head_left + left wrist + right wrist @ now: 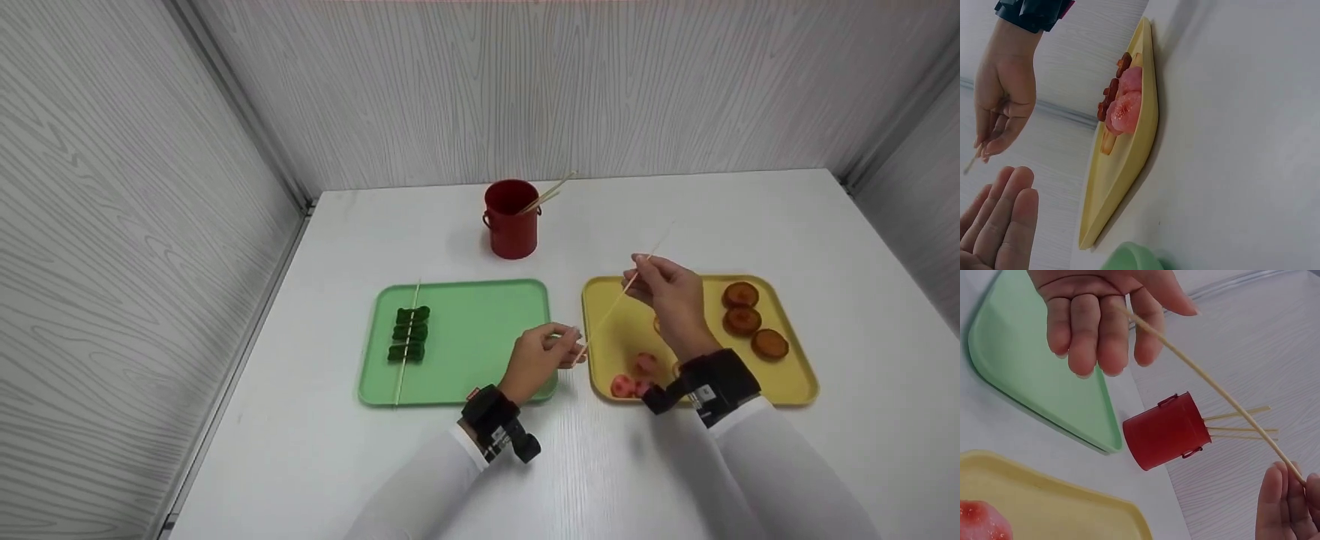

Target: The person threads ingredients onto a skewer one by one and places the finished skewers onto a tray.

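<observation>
My right hand (675, 304) pinches a thin wooden skewer (1213, 384) between thumb and fingertips, above the yellow tray (795, 379). The skewer slants down toward my left hand (541, 356), which is between the two trays. In the right wrist view the left fingers are extended, the thumb stands apart, and the skewer's end lies by them; contact is unclear. Pink lumps (1127, 109) and brown round slices (742, 321) lie on the yellow tray. Orange-edged pieces (1108, 143) there are partly hidden.
On the green tray (480, 300), dark green folded pieces (409, 334) are threaded on another skewer. A red bucket (514, 234) behind the trays holds more skewers (1241, 430). Pale wood-grain walls (420, 90) border the white table (285, 420) at the back and sides.
</observation>
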Demonstrator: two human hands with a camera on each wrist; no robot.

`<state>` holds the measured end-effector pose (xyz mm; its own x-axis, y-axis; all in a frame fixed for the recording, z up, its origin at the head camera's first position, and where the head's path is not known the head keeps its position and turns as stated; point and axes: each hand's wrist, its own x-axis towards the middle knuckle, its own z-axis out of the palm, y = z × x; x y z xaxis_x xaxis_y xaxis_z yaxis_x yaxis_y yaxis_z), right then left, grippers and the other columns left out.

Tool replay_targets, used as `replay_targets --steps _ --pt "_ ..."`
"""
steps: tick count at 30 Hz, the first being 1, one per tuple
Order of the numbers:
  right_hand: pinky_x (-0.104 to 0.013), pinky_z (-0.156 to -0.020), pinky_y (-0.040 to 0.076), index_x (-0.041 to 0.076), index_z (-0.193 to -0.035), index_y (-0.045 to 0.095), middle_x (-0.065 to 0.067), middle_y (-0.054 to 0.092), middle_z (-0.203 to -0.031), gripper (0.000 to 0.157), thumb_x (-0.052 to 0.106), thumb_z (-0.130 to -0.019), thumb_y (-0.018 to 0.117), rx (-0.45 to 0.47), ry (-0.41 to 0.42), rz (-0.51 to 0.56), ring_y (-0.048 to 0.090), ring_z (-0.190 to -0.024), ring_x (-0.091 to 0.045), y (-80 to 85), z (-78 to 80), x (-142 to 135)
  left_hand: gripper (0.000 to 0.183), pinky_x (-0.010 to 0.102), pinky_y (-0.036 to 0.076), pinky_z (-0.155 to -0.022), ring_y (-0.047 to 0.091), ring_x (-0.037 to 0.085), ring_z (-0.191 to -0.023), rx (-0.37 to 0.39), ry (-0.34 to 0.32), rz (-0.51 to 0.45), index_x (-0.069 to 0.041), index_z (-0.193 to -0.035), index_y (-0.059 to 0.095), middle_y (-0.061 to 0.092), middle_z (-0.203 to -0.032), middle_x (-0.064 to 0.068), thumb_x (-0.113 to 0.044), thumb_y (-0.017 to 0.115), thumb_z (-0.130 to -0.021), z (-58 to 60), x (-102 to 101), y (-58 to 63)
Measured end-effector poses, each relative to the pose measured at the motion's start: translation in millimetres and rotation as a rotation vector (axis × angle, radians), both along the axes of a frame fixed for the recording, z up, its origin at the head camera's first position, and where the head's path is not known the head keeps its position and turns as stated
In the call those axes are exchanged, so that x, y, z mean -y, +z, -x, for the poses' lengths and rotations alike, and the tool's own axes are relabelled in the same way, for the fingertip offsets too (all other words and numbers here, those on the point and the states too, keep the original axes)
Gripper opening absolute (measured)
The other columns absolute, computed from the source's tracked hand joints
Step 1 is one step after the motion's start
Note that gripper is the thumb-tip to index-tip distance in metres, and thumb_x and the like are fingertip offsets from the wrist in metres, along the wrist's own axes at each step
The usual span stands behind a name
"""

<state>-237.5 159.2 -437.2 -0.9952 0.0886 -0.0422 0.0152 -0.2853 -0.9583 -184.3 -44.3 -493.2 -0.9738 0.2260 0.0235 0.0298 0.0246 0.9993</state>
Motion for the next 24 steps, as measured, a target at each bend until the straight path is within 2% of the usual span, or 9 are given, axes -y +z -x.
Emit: replay_targets --steps 8,17,24 --pt "-0.024 -0.074 0.058 0.001 -0.108 0.066 -0.001 0.069 -0.082 0.023 0.02 -0.095 0.064 -0.041 0.022 -0.142 0.068 -0.074 -0.012 -1.5 0.2 6.5 0.03 0.027 0.059 -0.072 0.071 0.016 -0.077 0.043 -0.126 -0.009 0.014 -0.111 0.064 0.073 -0.092 0.017 -0.013 0.058 -0.099 -3.2 -9.7 1.9" --pt "-0.024 -0.072 0.058 -0.004 -0.114 0.065 -0.003 0.069 -0.084 0.032 0.022 -0.096 0.063 -0.095 0.065 -0.265 0.067 -0.071 -0.01 -1.7 -0.5 9.8 0.025 0.029 0.059 -0.073 0.072 0.019 -0.081 0.1 -0.158 -0.014 0.012 -0.113 0.064 0.073 -0.093 0.014 -0.005 0.061 -0.095 -5.4 -11.4 1.0" --pt "-0.024 -0.072 0.058 -0.005 -0.115 0.065 0.001 0.068 -0.081 0.036 0.025 -0.096 0.062 -0.108 0.077 -0.36 0.066 -0.071 -0.009 -4.0 -3.8 12.2 0.022 0.035 0.059 -0.077 0.072 0.022 -0.085 0.137 -0.229 -0.01 0.013 -0.112 0.064 0.072 -0.099 0.018 0.0 0.059 -0.095 -9.6 -13.9 0.3"
